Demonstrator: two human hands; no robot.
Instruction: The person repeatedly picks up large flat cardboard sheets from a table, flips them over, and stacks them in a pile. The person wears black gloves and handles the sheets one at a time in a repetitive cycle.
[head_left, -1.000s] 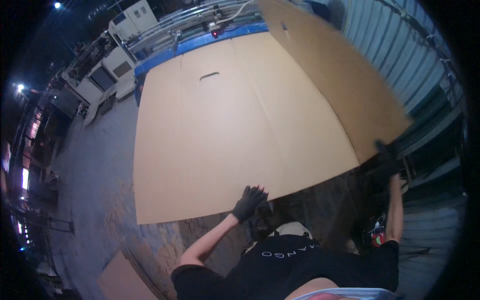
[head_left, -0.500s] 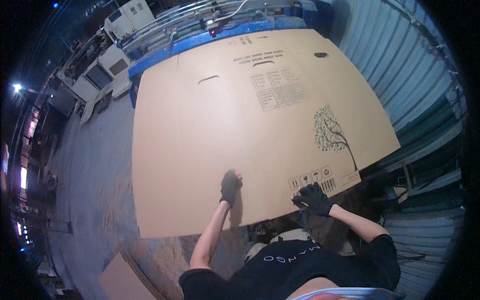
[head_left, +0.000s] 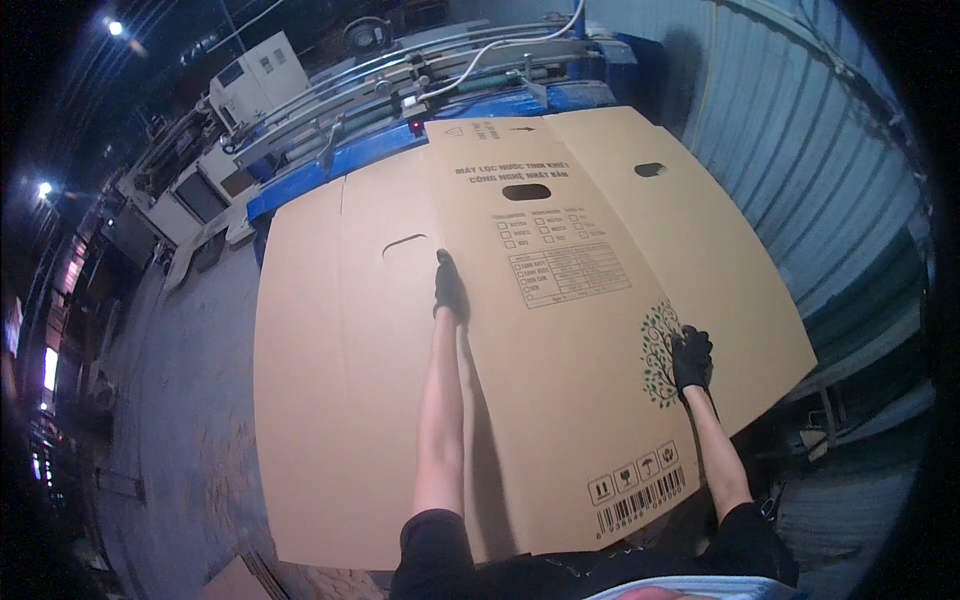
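A large brown cardboard sheet (head_left: 560,400) spreads out before me, printed with a green-leaved tree, a barcode, handling symbols and a table. My left hand (head_left: 450,285), in a black glove, reaches far over its middle with fingers stretched forward, seen edge-on. Just left of it, a curved slit marks a hand hole (head_left: 404,243) in the board. The black-gloved right hand (head_left: 692,358) rests over the tree print, fingers apart and slightly bent. Two dark oval holes show beyond the hands, one in the middle panel and one in the right panel.
Past the sheet's far edge stands a blue machine (head_left: 350,160) with metal rails, rollers and a white cable. A corrugated metal wall (head_left: 780,160) runs along the right. More cardboard (head_left: 235,582) lies low at the left, above the concrete floor (head_left: 170,400).
Both hands have moved forward over the board, the right from its near edge to the tree print. The sheet sits nearer me in view. The middle hand hole, a slit before, now shows dark.
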